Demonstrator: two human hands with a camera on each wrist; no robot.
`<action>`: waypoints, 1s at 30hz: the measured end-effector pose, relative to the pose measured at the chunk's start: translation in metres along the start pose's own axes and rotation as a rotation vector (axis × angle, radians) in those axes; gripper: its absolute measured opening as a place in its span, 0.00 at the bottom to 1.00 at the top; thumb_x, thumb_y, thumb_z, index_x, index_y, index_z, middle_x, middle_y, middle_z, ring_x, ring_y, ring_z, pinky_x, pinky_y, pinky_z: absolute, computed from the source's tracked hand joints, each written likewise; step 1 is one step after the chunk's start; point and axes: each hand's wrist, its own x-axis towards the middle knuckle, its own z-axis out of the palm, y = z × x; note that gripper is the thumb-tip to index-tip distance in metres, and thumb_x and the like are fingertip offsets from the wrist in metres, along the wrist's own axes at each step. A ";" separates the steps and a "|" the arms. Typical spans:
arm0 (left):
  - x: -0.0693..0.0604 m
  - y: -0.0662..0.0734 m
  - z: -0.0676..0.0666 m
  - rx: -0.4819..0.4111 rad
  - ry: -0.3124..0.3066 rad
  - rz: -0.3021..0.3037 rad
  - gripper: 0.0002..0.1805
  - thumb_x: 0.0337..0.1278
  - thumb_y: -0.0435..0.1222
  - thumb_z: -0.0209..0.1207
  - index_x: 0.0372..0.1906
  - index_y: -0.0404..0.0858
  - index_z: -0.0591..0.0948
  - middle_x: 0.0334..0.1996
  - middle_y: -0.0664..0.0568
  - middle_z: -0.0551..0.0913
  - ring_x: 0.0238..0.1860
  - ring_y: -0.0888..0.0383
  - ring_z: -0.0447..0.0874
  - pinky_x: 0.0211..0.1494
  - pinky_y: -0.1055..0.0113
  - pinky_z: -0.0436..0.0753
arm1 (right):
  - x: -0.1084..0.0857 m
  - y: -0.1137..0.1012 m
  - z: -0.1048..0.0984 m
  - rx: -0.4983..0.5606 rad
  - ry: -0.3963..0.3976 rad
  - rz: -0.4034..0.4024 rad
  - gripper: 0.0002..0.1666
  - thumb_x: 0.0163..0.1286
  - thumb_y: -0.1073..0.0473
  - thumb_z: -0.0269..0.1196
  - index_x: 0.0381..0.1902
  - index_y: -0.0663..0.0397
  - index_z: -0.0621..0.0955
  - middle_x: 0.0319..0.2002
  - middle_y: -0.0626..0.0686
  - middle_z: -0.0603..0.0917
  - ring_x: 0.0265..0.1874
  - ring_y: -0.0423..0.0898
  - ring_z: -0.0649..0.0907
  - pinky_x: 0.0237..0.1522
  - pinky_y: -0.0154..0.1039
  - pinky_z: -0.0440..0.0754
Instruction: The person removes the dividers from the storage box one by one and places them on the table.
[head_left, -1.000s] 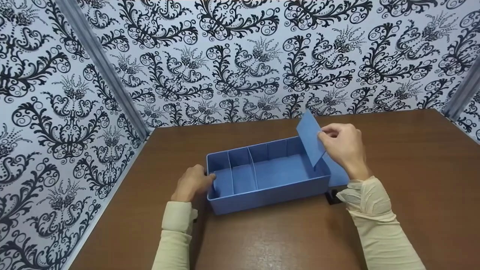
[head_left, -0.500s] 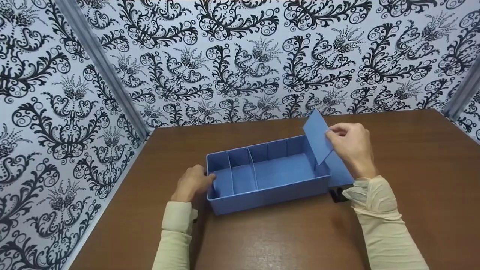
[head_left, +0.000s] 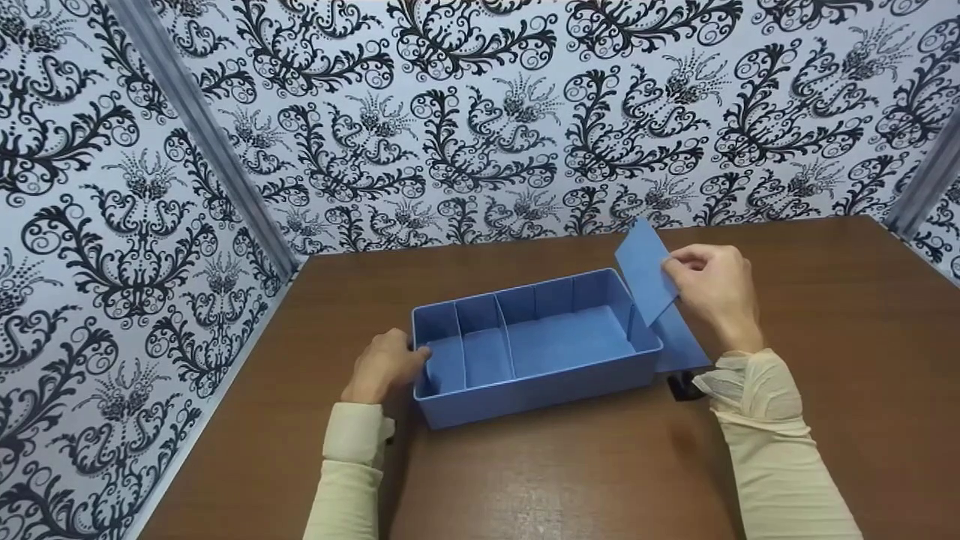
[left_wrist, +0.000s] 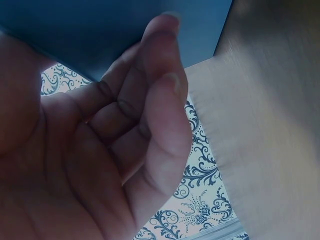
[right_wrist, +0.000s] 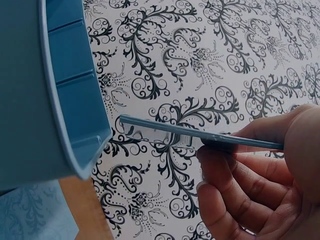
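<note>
Blue and thin, a flat panel [head_left: 643, 270] stands tilted in the head view, pinched between the thumb and fingers of the right hand [head_left: 716, 289], to that hand's left. Its lower corner overlaps the end of the blue box [head_left: 536, 396]; we cannot tell whether they touch. The box, matching in colour, sits between both hands on the brown counter [head_left: 555, 480]. Inside it we see two upright dividers [head_left: 463, 341] near the left hand [head_left: 386, 367], with a wider compartment towards the right hand. The left hand grips the end wall, thumb over the rim, its fingertips hidden from us. A second panel [head_left: 681, 349] shows below the right hand, partly covered. A black item [head_left: 684, 386] under the right wrist is too dark to make out.

In the left wrist view, we see the fingers curled beneath the dim box, which the frame cuts off; the thumb runs out of frame.

In the right wrist view, the pinched panel appears edge-on, its faces barely visible, its far end just beside the cropped box.
</note>
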 end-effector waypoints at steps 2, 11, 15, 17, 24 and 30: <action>0.000 0.000 0.000 0.005 0.003 0.003 0.17 0.65 0.45 0.58 0.36 0.34 0.84 0.29 0.47 0.80 0.30 0.51 0.77 0.32 0.58 0.72 | 0.001 0.002 0.000 -0.002 -0.002 -0.001 0.13 0.67 0.56 0.62 0.41 0.57 0.88 0.37 0.59 0.89 0.33 0.45 0.82 0.33 0.32 0.73; -0.001 0.000 -0.001 -0.001 0.003 0.000 0.18 0.64 0.46 0.58 0.36 0.33 0.84 0.30 0.46 0.80 0.30 0.51 0.78 0.32 0.58 0.73 | 0.004 0.012 0.001 -0.002 -0.026 0.022 0.14 0.68 0.56 0.62 0.42 0.59 0.88 0.40 0.62 0.88 0.34 0.47 0.84 0.34 0.34 0.74; -0.001 0.000 -0.001 -0.003 -0.002 -0.002 0.18 0.65 0.46 0.58 0.38 0.33 0.84 0.30 0.46 0.80 0.31 0.50 0.78 0.32 0.58 0.73 | 0.006 0.017 -0.002 0.000 -0.029 0.041 0.15 0.67 0.56 0.62 0.43 0.59 0.88 0.40 0.62 0.88 0.29 0.38 0.81 0.31 0.30 0.74; 0.000 0.000 0.000 -0.001 -0.003 -0.002 0.18 0.65 0.46 0.58 0.38 0.33 0.84 0.30 0.46 0.80 0.31 0.50 0.78 0.33 0.58 0.73 | 0.007 0.020 -0.004 -0.004 -0.028 0.055 0.15 0.67 0.56 0.62 0.43 0.59 0.88 0.40 0.62 0.88 0.27 0.34 0.79 0.30 0.29 0.73; 0.000 0.000 -0.001 0.003 -0.005 0.003 0.18 0.65 0.46 0.58 0.37 0.33 0.83 0.31 0.45 0.80 0.31 0.50 0.78 0.33 0.56 0.74 | 0.011 0.037 -0.016 -0.007 -0.045 0.093 0.17 0.67 0.54 0.61 0.45 0.60 0.87 0.42 0.62 0.88 0.24 0.26 0.76 0.30 0.27 0.72; 0.000 0.000 0.000 -0.021 -0.020 -0.026 0.18 0.67 0.46 0.57 0.41 0.33 0.83 0.30 0.47 0.79 0.31 0.51 0.77 0.32 0.59 0.71 | 0.012 0.050 -0.019 -0.003 -0.047 0.116 0.17 0.67 0.55 0.62 0.45 0.61 0.87 0.39 0.58 0.89 0.21 0.27 0.77 0.28 0.27 0.73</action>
